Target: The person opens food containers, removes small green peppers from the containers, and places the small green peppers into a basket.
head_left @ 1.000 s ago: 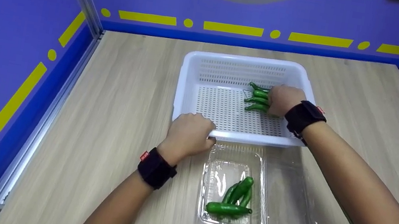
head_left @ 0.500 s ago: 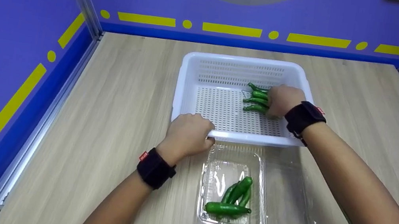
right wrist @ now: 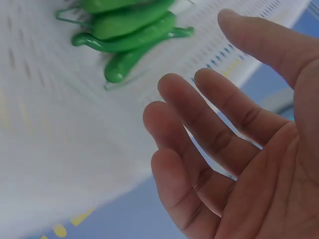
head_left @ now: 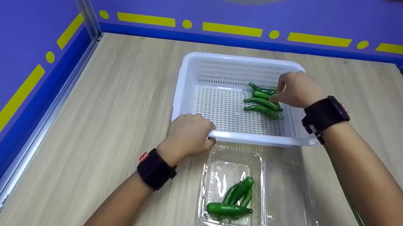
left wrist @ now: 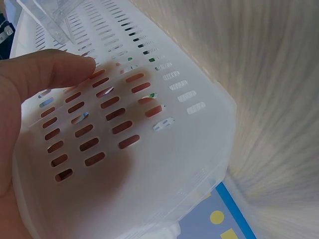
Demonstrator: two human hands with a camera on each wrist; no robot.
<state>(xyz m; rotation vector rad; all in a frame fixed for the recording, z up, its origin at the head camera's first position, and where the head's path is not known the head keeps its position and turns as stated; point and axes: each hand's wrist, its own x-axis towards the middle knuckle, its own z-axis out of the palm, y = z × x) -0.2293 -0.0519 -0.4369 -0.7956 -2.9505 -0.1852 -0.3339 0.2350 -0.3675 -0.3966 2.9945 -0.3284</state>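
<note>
In the head view, your left hand point(head_left: 190, 133) grips the near rim of the white basket point(head_left: 250, 138) at its left corner, while your right hand point(head_left: 299, 90) is over the basket's right side, right by the green peppers point(head_left: 263, 103). Four of these show, lying side by side on the slotted floor in the right half of the basket, their thin stems pointing left. Just in front of the basket, on the wood-grain table point(head_left: 124, 117), lies the clear plastic box point(head_left: 221, 174), its lid point(head_left: 289, 199) folded open to your right. In the box, one pepper point(head_left: 228, 209) lies across the near end, and a few others point(head_left: 242, 190) overlap behind it. You wear a black band on each wrist, and purple-blue panels with yellow dashes stand around the table. In your left wrist view, your thumb point(left wrist: 75, 70) presses the outside of the basket wall, and reddish finger shapes show through the slots from the other side, so the wall is held between them. In your right wrist view, the fingers point(right wrist: 204, 124) are loosely spread and gently bent, the palm bare and grasping nothing; the peppers lie beyond the fingertips, apart from them.
</note>
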